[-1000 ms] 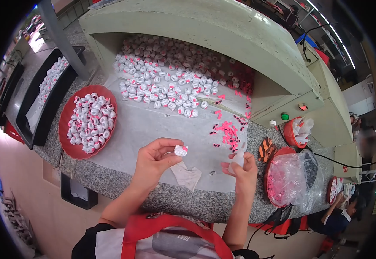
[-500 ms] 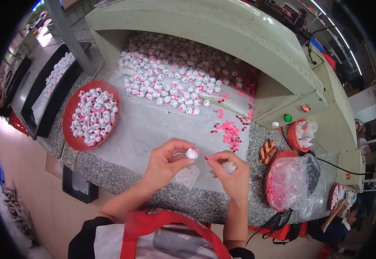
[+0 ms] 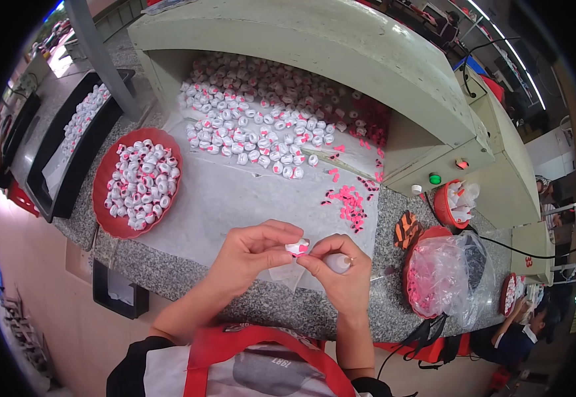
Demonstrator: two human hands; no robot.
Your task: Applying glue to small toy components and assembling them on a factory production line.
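White bead (image 3: pixel 296 248) near the counter's (image 3: pixel 276 313) front edge: left hand (image 3: pixel 243 259) pinches it; right hand (image 3: pixel 346 286), cradling a bottle (image 3: pixel 338 263), just pressed in, making this two-handed.

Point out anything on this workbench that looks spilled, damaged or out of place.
Nothing looks clearly damaged. The loose pink pieces look untidy, strewn on the white sheet outside any container, though that may be deliberate. Clear plastic sprawls beyond the rim of the right-hand red bowl, which also looks messy.
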